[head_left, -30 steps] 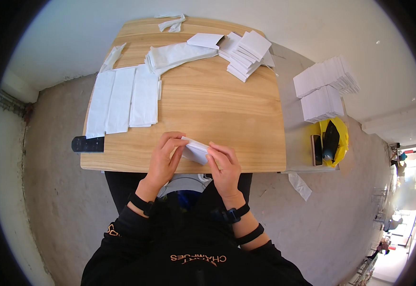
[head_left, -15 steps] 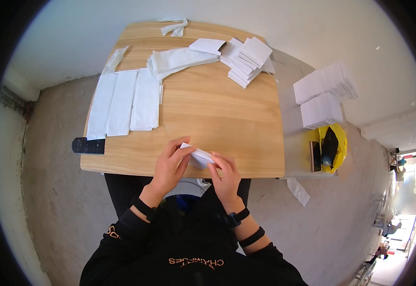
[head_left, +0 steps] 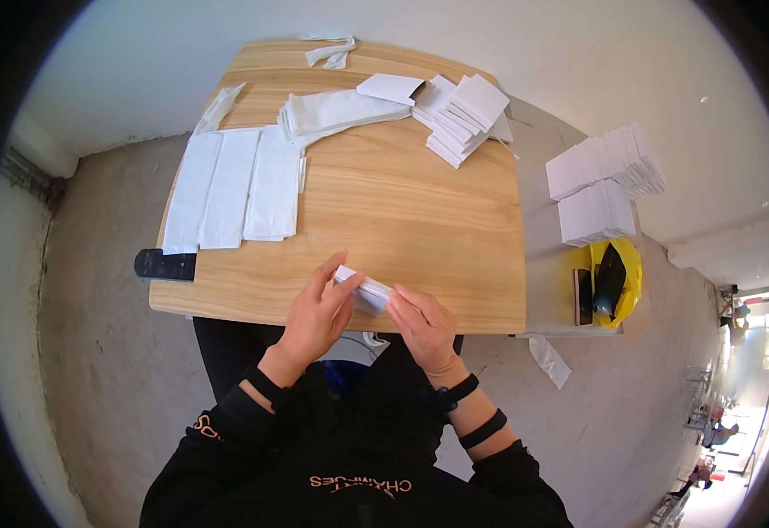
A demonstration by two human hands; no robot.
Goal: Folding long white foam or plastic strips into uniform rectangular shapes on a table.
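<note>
One small white box sits between the left hand and the right hand, above the near edge of the wooden counter. Its long axis runs aslant: the end at the left hand lies farther from the body, and the end at the right hand comes nearer. A narrow upper edge shows from above, and a broad side, partly covered by fingers, slopes down toward the person.

The box looks plain, thin and flat-sided, bright along the top edge and slightly greyer on the side below; whether its ends are closed cannot be told.

Both hands are clamped on it, a short gap apart. The left has its fingers somewhat spread around its end, one tip resting on the upper edge and another reaching up beside the corner. The right pinches the opposite end, its fingers bunched closely together.

Beyond the left hand, flat white sleeves lie side by side in rows, and more white pouches are piled farther ahead. Beyond the right hand, toward the far edge, is a loose heap of white boxes. Well to the right of that hand stand stacked white packs, with a yellow bag and a phone nearer.
</note>
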